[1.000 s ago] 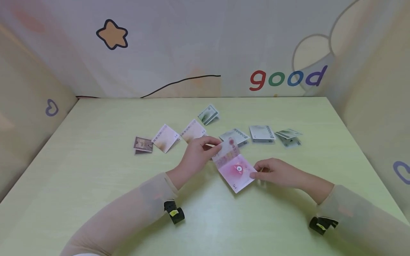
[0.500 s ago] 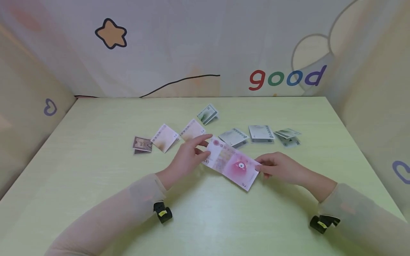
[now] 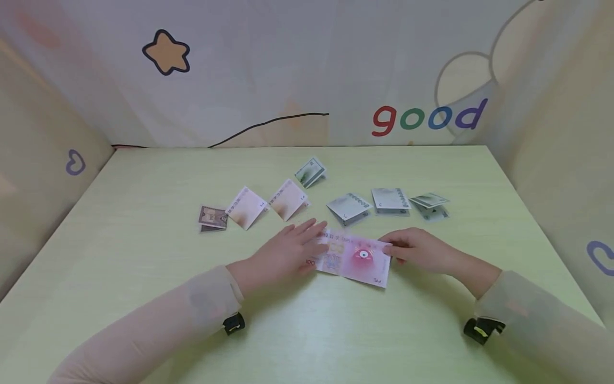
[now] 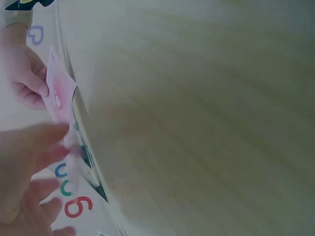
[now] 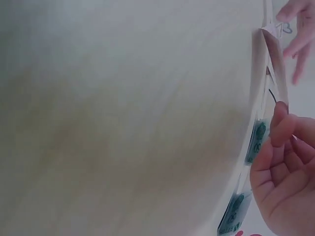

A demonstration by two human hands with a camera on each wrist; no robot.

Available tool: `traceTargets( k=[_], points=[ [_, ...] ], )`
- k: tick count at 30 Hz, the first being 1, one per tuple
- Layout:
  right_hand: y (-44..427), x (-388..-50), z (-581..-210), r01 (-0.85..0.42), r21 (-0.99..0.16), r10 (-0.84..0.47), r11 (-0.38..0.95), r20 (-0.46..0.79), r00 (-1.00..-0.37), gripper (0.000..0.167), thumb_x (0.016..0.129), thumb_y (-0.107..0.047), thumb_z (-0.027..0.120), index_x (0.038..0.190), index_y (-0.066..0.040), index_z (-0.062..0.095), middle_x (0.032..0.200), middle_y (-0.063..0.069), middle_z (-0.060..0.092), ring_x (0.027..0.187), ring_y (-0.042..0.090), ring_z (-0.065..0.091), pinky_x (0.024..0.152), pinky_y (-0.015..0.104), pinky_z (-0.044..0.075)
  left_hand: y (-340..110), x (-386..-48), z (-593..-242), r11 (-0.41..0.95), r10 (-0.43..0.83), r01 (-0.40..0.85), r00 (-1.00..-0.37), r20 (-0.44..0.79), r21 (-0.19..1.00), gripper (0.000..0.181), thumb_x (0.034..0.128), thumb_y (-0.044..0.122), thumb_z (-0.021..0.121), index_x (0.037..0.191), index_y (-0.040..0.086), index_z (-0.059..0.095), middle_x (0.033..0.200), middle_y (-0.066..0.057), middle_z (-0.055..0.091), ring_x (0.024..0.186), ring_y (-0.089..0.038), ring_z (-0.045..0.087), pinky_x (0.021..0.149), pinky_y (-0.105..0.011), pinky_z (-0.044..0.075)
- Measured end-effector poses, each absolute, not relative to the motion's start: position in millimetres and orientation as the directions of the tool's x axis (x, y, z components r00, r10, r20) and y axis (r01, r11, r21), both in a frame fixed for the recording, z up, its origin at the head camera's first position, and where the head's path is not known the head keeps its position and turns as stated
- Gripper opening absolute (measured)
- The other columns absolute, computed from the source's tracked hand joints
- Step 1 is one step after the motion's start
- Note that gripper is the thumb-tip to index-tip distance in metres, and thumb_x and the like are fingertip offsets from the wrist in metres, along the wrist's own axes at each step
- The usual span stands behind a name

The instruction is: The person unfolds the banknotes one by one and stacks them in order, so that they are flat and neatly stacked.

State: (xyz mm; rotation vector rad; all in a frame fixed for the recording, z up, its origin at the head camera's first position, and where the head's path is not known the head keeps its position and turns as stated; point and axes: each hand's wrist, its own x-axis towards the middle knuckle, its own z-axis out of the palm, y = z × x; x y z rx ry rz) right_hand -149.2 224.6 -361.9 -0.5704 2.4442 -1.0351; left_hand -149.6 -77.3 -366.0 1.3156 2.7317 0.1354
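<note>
A pink 100 banknote (image 3: 357,264) lies unfolded between the hands in the head view, showing its printed side. My right hand (image 3: 427,256) pinches its right end between thumb and fingers; the right wrist view shows this right hand (image 5: 285,172) with the note (image 5: 278,66) seen nearly edge-on. Across the note's left end, my left hand (image 3: 280,253) has its fingers spread and extended, hiding part of that end. In the left wrist view the left hand's fingers (image 4: 47,135) overlap the near end of the banknote (image 4: 60,91), without curling round it.
Several folded banknotes lie behind the hands: a brown one (image 3: 213,217), two pale purple ones (image 3: 247,207), and green ones such as those at the back (image 3: 310,172), middle (image 3: 349,207) and right (image 3: 430,200). A printed cloth wall (image 3: 268,80) borders the light tabletop (image 3: 312,330).
The pink banknote went from bent along its fold to spread nearly flat and level. My left hand drew left and down, let go its pinch and laid its fingers over the left end.
</note>
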Motion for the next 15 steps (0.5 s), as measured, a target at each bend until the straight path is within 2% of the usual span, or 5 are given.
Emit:
traceTargets(
  k=[4,7,11,15],
  points=[
    [220,-148,-364,-0.274,-0.665,-0.51,0.695,-0.186,-0.84,0.029,0.092,-0.014,0.059,0.118,-0.002,0.061,0.079,0.0,0.058,0.073,0.016,0.051,0.064,0.027,0.044,-76,-139,-366,0.595,0.796,0.793,-0.561,-0.23,0.127,0.055,0.0927,0.045,0.052,0.142,0.022,0.042,0.152,-0.005,0.025,0.139,-0.022,0.02,0.109,-0.048,0.019],
    [210,-142,-364,-0.415,-0.482,-0.531,0.772,-0.129,-0.838,0.037,0.088,-0.015,0.064,0.123,-0.002,0.059,0.105,0.007,0.061,0.094,0.024,0.055,0.08,0.036,0.048,-74,-130,-369,0.608,0.777,0.788,-0.568,-0.272,0.092,0.059,0.0926,0.051,0.048,0.144,0.024,0.037,0.151,-0.007,0.026,0.138,-0.024,0.023,0.109,-0.049,0.018],
    [199,-128,-363,-0.632,-0.176,-0.651,0.755,-0.087,-0.754,0.051,0.086,-0.024,0.067,0.13,-0.004,0.053,0.134,0.019,0.047,0.123,0.037,0.043,0.096,0.05,0.038,-71,-118,-370,0.627,0.756,0.779,-0.599,-0.265,0.028,0.062,0.0923,0.055,0.044,0.145,0.024,0.036,0.15,-0.01,0.027,0.137,-0.027,0.025,0.108,-0.049,0.021],
    [195,-116,-363,-0.701,-0.121,-0.708,0.703,-0.221,-0.671,0.062,0.09,-0.04,0.058,0.141,-0.008,0.042,0.145,0.021,0.033,0.131,0.041,0.031,0.1,0.056,0.031,-66,-110,-368,0.631,0.746,0.776,-0.608,-0.273,-0.006,0.062,0.0924,0.057,0.041,0.146,0.027,0.033,0.149,-0.016,0.027,0.136,-0.031,0.027,0.107,-0.049,0.024]
  ],
)
